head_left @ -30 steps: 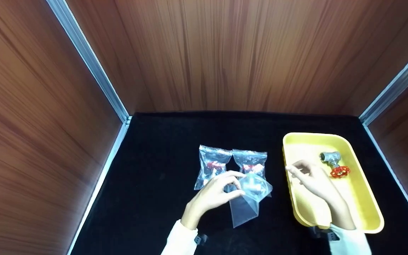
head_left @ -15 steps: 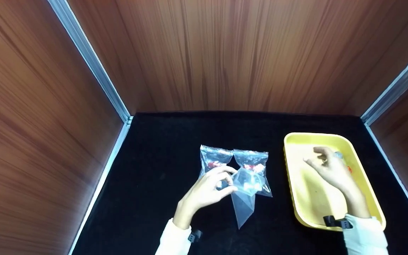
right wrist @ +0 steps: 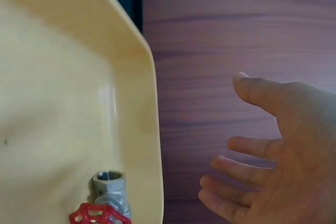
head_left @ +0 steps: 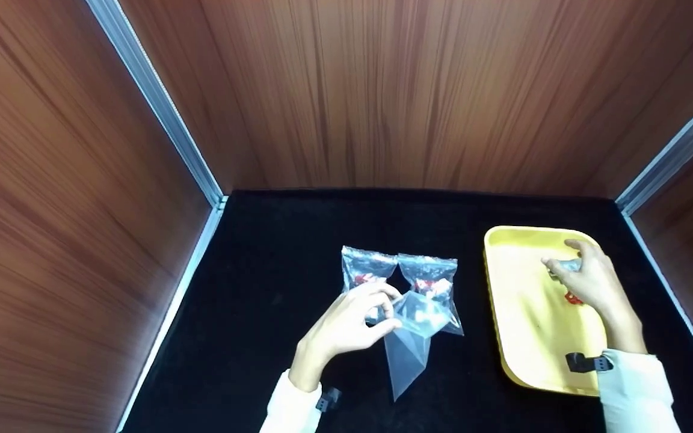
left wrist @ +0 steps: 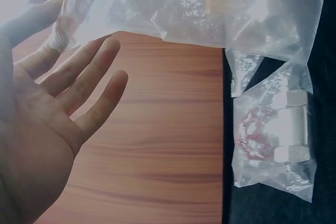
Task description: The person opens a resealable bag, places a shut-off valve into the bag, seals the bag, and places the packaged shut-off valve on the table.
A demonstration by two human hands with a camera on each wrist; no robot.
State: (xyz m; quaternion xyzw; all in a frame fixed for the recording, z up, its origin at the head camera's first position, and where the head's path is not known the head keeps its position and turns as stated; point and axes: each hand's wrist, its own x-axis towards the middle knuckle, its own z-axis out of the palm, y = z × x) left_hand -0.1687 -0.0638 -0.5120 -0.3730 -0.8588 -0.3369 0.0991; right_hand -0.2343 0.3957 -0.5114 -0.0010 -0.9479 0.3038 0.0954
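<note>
In the head view my left hand (head_left: 346,322) holds up an unfilled clear plastic bag (head_left: 407,355). The left wrist view shows the bag pinched between thumb and index finger, the other fingers spread. Over the yellow tray (head_left: 521,355) reaches my right hand (head_left: 596,279), fingers apart above a valve. That grey metal valve (right wrist: 111,186) with a red handwheel (right wrist: 97,214) lies in the tray, partly covered by the hand in the head view. The right wrist view has the fingers away from the valve.
Behind the left hand two sealed bags lie side by side on the black cloth (head_left: 262,270): a left bag (head_left: 361,261) and a right bag (head_left: 434,282), each with red and metallic contents. Wood-patterned panels (head_left: 370,96) wall the workspace.
My right hand has moved right and farther back into the tray, over the valve. The left hand has shifted slightly left, still holding the bag.
</note>
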